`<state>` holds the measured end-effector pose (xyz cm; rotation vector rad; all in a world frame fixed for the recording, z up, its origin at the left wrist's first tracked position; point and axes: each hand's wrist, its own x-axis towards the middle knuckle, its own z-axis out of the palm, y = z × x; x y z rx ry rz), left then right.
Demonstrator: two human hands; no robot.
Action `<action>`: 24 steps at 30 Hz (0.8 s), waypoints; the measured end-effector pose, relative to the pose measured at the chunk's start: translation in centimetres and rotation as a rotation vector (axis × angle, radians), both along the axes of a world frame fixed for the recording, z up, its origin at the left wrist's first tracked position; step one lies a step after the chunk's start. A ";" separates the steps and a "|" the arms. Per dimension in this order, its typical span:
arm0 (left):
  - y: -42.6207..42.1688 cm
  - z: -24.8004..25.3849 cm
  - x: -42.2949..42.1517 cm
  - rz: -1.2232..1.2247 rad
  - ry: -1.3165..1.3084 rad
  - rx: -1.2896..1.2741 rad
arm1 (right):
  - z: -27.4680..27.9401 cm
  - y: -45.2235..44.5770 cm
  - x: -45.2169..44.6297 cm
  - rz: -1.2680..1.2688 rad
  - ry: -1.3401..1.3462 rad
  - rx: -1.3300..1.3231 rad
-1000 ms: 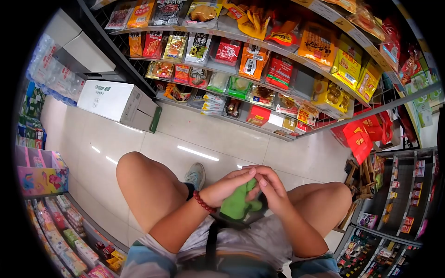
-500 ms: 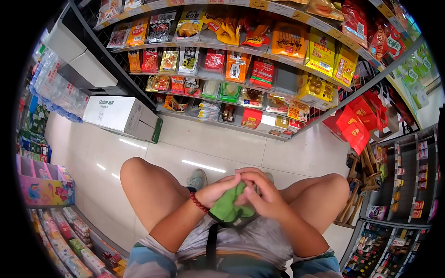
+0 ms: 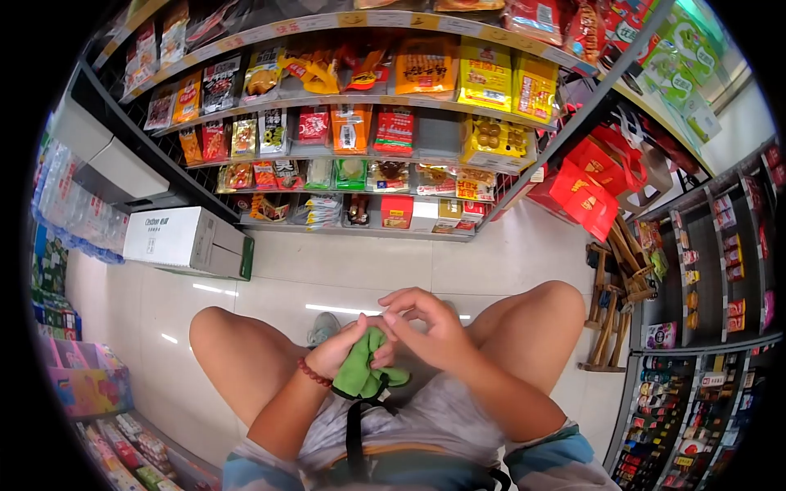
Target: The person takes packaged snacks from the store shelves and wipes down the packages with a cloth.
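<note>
My left hand [image 3: 337,350], with a beaded bracelet at the wrist, is closed around a bunched green cloth [image 3: 354,372] over my lap. The cloth hangs below the fingers and shows a dark edge at its lower end. My right hand [image 3: 430,326] is beside it, fingers apart and bent, with its thumb close to the left fingertips. Nothing is visible in the right hand. Whether the two hands touch cannot be made out. A black strap [image 3: 354,434] lies down the front of my clothing.
Ahead stands a shelf rack [image 3: 327,101] of packaged snacks. To the left are a white carton [image 3: 176,237] and wrapped water bottles [image 3: 78,196]. Red bags [image 3: 585,200] and folded wooden stools [image 3: 607,311] stand to the right, near another shelf [image 3: 708,286]. Tiled floor [image 3: 360,262] lies between.
The view has shifted, so the shelves sit lower and further left. My right hand has come off the green cloth and moved apart slightly; the left hand keeps hold of it.
</note>
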<state>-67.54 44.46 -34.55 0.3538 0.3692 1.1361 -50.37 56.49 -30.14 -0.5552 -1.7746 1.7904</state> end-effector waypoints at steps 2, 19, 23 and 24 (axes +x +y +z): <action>0.2 0.4 0.1 -0.013 0.019 -0.006 | -0.1 0.6 0.5 -0.036 0.018 -0.058; 2.3 0.6 1.2 -0.084 0.079 -0.115 | 0.0 2.5 2.9 -0.081 0.161 -0.371; 2.8 0.7 1.4 -0.086 0.077 -0.121 | 0.2 2.7 2.8 -0.100 0.131 -0.397; 2.9 0.6 1.4 -0.094 0.085 -0.121 | -0.1 2.9 2.8 -0.091 0.152 -0.381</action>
